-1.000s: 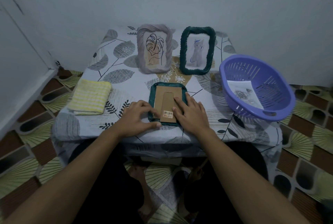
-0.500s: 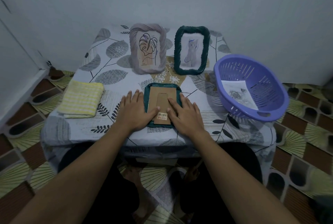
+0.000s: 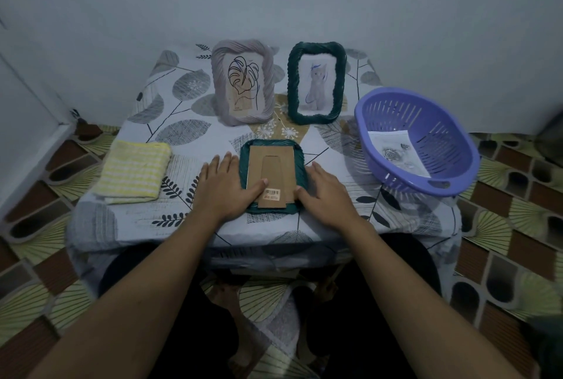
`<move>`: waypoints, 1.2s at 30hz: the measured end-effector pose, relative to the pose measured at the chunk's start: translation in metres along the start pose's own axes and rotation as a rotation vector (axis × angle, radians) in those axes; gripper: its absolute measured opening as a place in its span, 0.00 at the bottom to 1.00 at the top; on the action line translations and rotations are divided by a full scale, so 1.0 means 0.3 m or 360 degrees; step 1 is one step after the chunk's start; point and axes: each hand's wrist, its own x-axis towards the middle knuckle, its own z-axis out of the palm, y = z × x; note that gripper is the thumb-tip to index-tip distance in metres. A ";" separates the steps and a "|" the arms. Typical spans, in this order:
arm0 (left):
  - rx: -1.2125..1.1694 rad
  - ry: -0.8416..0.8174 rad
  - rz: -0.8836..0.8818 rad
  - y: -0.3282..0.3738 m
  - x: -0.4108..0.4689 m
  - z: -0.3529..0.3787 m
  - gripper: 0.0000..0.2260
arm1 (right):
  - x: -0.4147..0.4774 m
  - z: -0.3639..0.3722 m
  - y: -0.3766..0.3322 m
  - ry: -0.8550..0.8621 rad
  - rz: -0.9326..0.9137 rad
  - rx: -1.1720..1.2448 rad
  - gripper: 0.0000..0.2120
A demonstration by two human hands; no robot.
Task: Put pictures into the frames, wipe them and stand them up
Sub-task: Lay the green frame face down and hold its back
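Both flat hands, left hand and right hand, press the face-down green frame near the tabletop's front edge, likely to seat its cardboard back.

Table draped in leaf-print cloth; on it folded yellow checked towel; upright lilac frame; upright green frame; face-down green frame; purple plastic basket.

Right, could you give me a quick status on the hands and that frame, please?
Left hand flat, thumb on backing; right hand resting at right edge. Green frame face down, not yet stood. Nothing blocking; yellow cloth lies left.
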 end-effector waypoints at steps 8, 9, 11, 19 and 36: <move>-0.0005 0.0015 -0.0002 -0.005 0.000 0.003 0.49 | -0.056 0.004 0.004 0.0039 -0.0022 -0.0033 0.32; -0.0009 0.0014 -0.0001 -0.004 0.000 0.003 0.49 | -0.057 0.003 0.001 0.0051 -0.0011 -0.0033 0.33; -0.0010 0.0011 -0.0002 -0.003 0.001 0.002 0.50 | -0.059 0.005 0.004 0.0065 -0.0007 -0.0062 0.34; -0.0002 0.0032 0.0005 -0.005 0.002 0.004 0.49 | -0.047 0.001 -0.004 0.0089 -0.0029 -0.0181 0.29; -0.0012 0.0028 0.0015 -0.011 0.004 0.010 0.51 | -0.024 0.021 -0.051 0.0075 0.0194 0.0079 0.11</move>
